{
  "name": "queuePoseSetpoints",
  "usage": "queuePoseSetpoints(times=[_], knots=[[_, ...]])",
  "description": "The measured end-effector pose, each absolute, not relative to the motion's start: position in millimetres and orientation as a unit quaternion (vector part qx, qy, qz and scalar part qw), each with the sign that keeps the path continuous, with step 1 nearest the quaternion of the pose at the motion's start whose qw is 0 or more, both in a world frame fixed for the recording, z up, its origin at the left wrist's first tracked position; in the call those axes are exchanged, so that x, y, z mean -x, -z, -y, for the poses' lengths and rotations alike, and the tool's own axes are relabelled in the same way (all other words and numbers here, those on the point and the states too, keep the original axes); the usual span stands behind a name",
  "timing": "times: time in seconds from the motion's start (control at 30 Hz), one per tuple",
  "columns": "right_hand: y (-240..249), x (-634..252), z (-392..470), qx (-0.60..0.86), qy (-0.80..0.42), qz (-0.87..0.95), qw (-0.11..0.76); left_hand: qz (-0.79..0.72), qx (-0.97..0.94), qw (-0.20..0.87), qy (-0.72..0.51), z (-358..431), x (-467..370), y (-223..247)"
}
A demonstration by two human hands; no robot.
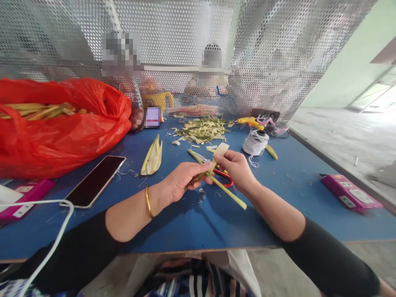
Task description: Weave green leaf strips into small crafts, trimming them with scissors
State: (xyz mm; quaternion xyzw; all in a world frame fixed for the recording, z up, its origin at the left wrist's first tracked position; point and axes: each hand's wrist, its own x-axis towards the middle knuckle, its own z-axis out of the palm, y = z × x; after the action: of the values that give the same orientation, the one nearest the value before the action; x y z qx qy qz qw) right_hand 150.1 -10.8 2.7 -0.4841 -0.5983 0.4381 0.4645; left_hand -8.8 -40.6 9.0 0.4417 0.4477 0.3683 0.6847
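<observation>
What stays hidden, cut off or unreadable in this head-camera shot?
Head view, hidden: part of the red-handled scissors, behind the right hand and green stalks.
Head view, hidden: the exact grip inside the left hand, covered by its own thumb and fingers.
Head view, cut off: the red plastic bag, by the left picture edge.
Head view, blurred: the small upright screen, unreadable under pixelation.

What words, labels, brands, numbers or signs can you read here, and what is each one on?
None can be read.
Small upright screen: pixelated, unreadable.
Magenta block at right: pale marks, too blurred to read.
Magenta block at left: pale patches, no readable text.
Dark phone: no readable text.
</observation>
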Motion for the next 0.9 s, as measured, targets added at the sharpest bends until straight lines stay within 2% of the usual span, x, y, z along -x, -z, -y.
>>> queuePoseSetpoints(times=[0.27, 0.33, 0.43, 0.5, 0.6, 0.7, 0.77, 0.9], knots=[[14, -149, 4, 0.495, -0.455, 0.591, 0.447, -0.496, -0.496, 0.639, -0.316, 40, 9, -10], [11, -153, 2, 0.495, -0.412, 0.608, 0.465, -0.49, -0.508, 0.634, -0.316, 41, 10, -11], [2, -158, 3, 0.475, -0.271, 0.658, 0.517, -0.475, -0.535, 0.624, -0.314, 44, 9, -11], [-5, -158, 8, 0.44, -0.237, 0.716, 0.488, -0.469, -0.549, 0.622, -0.303, 46, 7, -12], [-11, -154, 16, 0.416, -0.363, 0.737, 0.39, -0.47, -0.56, 0.621, -0.283, 49, 4, -13], [-12, -151, 22, 0.432, -0.516, 0.661, 0.331, -0.468, -0.566, 0.624, -0.266, 51, 2, -13], [-13, -150, 23, 0.435, -0.541, 0.635, 0.34, -0.462, -0.569, 0.628, -0.262, 51, 3, -12], [-10, -148, 23, 0.454, -0.504, 0.611, 0.409, -0.447, -0.583, 0.626, -0.263, 49, 5, -10]])
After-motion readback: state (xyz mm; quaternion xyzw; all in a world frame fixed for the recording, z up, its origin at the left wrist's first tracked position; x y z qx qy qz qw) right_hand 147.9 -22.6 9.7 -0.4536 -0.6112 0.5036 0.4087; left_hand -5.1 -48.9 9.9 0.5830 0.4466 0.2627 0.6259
